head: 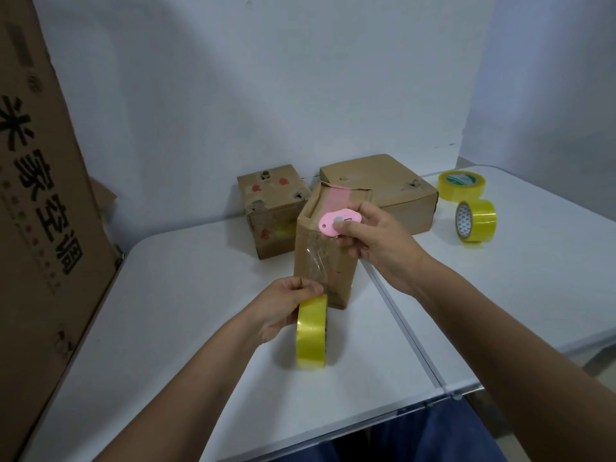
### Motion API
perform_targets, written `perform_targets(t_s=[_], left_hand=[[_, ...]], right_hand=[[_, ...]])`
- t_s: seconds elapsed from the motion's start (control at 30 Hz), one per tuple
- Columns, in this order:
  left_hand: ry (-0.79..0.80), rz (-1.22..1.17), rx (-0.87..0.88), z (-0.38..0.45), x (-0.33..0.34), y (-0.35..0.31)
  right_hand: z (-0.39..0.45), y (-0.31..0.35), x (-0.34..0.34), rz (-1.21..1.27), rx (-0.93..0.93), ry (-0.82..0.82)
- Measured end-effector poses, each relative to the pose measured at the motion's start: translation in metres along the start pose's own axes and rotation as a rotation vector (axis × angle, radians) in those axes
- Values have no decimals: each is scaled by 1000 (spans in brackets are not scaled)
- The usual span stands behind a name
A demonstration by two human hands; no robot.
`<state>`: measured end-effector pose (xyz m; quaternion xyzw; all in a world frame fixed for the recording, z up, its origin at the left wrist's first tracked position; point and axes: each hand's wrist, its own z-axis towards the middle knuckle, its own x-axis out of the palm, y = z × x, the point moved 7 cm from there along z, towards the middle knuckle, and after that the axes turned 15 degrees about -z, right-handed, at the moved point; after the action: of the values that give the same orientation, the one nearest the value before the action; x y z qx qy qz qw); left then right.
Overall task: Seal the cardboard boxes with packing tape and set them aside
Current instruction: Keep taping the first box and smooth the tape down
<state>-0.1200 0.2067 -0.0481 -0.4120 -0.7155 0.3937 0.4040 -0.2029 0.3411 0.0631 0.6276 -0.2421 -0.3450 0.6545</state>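
Two hands at frame centre: left hand [283, 303] grips yellow tape roll [311, 331], right hand [373, 240] pinches pink cutter [336, 223] against tall box [325, 261].

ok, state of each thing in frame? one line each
left hand: grips the tape roll
right hand: pinches the pink cutter
tape roll: on edge, strip pulled up onto the box
pink cutter: held at the box top
front box: upright, partly taped
two spare rolls: untouched on the table
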Motion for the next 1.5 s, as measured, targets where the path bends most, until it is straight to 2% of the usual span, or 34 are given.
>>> perform_targets(t_s=[0.27, 0.43, 0.7, 0.77, 0.93, 1.13, 1.27, 1.37, 1.5], left_hand=[[-2, -18, -17, 1, -1, 2], [4, -29, -21, 1, -3, 4], [23, -23, -20, -3, -3, 3], [28, -21, -25, -3, -4, 3], [37, -10, -31, -2, -6, 2], [36, 1, -30, -1, -1, 1], [37, -1, -27, -2, -1, 1], [44, 0, -22, -4, 1, 2], [41, 7, -16, -5, 0, 2]], right_hand=[[-6, -12, 9, 279, 105, 84], [-11, -17, 11, 603, 141, 62], [-12, -29, 30, 470, 175, 149], [-8, -26, 26, 350, 143, 152], [-3, -25, 9, -155, 49, 90], [-4, -24, 9, -284, 93, 104], [-3, -16, 6, -686, -36, 65], [-4, -9, 10, -990, -209, 35], [-4, -12, 22, -1295, -346, 127]])
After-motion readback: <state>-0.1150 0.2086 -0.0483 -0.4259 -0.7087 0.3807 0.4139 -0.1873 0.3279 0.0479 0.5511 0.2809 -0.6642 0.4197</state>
